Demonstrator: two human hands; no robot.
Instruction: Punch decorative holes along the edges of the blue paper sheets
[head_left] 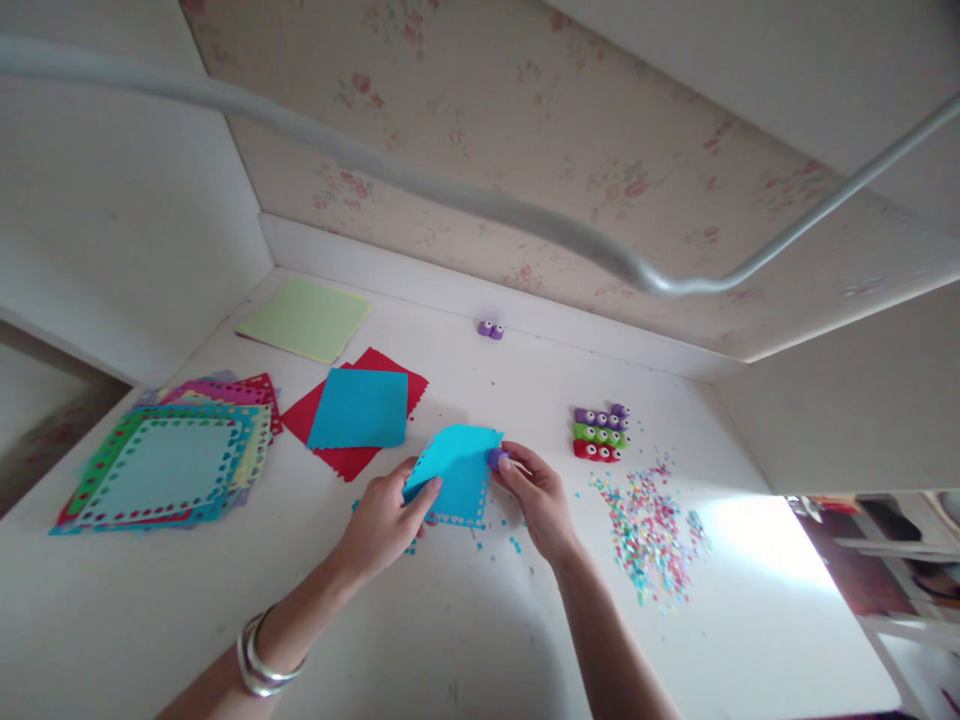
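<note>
A blue sheet of paper [459,470] is raised above the white table, pinched at its left side by my left hand [386,522]. Small punched holes run along its lower and right edges. At the right edge, my right hand [541,500] is closed on a small purple craft punch [497,458], which sits at the paper's border. Bits of blue confetti [514,545] lie on the table just below the sheet. Behind my left hand, another blue sheet [360,408] rests on red sheets [352,463].
Punched, colourful sheets [176,465] are stacked at the left, with pale green sheets [304,318] behind. Purple, green and red punches [600,435] stand in rows at the right, beside a confetti pile [652,540]. Two purple punches [490,330] sit near the wall. A metal rod [480,205] crosses overhead.
</note>
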